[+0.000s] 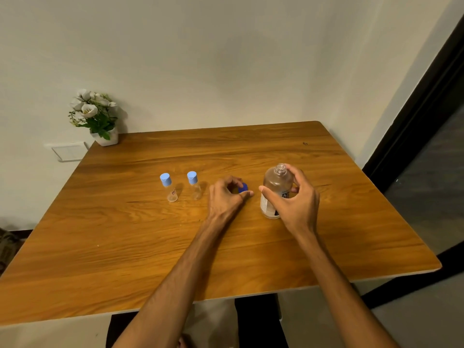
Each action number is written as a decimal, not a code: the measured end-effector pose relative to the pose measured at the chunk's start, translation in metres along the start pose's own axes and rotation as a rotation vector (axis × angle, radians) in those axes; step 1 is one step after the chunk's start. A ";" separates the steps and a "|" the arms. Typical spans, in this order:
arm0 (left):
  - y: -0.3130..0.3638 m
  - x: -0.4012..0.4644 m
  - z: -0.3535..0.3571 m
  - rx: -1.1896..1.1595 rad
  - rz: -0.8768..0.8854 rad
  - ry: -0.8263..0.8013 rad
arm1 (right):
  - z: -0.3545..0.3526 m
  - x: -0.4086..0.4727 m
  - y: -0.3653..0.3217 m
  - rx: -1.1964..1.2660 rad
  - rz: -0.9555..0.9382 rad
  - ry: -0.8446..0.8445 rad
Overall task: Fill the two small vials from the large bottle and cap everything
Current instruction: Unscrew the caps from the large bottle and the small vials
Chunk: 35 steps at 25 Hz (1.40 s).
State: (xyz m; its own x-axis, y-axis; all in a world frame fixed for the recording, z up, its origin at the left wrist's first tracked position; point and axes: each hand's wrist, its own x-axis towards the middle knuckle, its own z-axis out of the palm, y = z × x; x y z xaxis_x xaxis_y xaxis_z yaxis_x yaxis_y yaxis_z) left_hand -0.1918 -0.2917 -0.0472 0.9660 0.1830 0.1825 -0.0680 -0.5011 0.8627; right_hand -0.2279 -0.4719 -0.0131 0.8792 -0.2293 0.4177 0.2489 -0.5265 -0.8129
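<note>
The large clear bottle (275, 189) stands upright on the wooden table (150, 234), its threaded neck open and uncapped. My right hand (296, 199) is curled around its side, thumb on the left and fingers on the right. Just left of it, my left hand (227, 195) pinches the dark blue cap (243, 188) low over the tabletop. Two small clear vials stand further left, each with a light blue cap: the left vial (168, 187) and the right vial (194, 185). Both vials look empty.
A white pot of artificial flowers (96, 116) sits at the table's far left corner against the wall. A wall socket plate (69, 150) is beside the table's left edge. A dark door frame (426, 109) runs along the right.
</note>
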 end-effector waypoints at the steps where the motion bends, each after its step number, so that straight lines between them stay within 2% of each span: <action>1: 0.002 -0.004 -0.002 -0.001 0.014 0.004 | -0.001 -0.001 0.001 -0.002 0.006 -0.018; 3: 0.010 -0.015 -0.010 0.007 0.092 0.046 | -0.004 -0.006 0.001 -0.014 0.049 -0.044; 5: 0.016 -0.026 -0.025 0.059 0.259 0.167 | -0.008 -0.022 -0.003 -0.026 0.062 0.019; 8: 0.024 -0.029 -0.062 0.245 0.430 0.376 | -0.004 -0.058 -0.012 -0.059 -0.100 0.271; 10: 0.023 -0.023 -0.086 0.479 0.452 0.434 | 0.008 -0.078 -0.024 -0.020 -0.226 0.306; 13: 0.015 -0.011 -0.110 0.767 0.324 0.315 | 0.041 -0.087 -0.047 0.110 -0.223 0.104; 16: 0.006 -0.005 -0.118 0.890 0.287 0.165 | 0.086 -0.071 -0.061 0.074 -0.053 -0.191; 18: 0.003 -0.005 -0.120 0.858 0.341 0.119 | 0.112 -0.057 -0.062 0.030 0.015 -0.315; 20: 0.004 -0.008 -0.125 0.693 0.368 0.098 | 0.127 -0.048 -0.060 0.042 0.030 -0.366; 24: 0.002 -0.018 -0.130 0.317 0.350 0.012 | 0.124 -0.047 -0.047 0.268 0.054 -0.448; 26: 0.003 -0.023 -0.127 0.247 0.323 -0.047 | 0.112 -0.052 -0.041 0.301 0.082 -0.482; 28: 0.003 -0.029 -0.119 0.256 0.328 -0.069 | 0.101 -0.058 -0.035 0.201 0.066 -0.440; 33: 0.010 -0.045 -0.092 0.158 0.230 0.176 | 0.082 -0.073 -0.035 0.098 -0.068 -0.288; 35: 0.017 -0.049 -0.082 0.053 0.193 0.180 | 0.081 -0.077 -0.038 0.078 -0.128 -0.300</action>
State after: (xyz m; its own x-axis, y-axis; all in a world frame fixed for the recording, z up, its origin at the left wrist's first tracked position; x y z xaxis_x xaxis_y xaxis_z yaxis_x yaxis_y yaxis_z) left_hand -0.2606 -0.2399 -0.0030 0.8763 0.2247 0.4261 -0.2290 -0.5838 0.7789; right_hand -0.2722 -0.3680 -0.0467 0.9164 0.0923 0.3895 0.3851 -0.4685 -0.7951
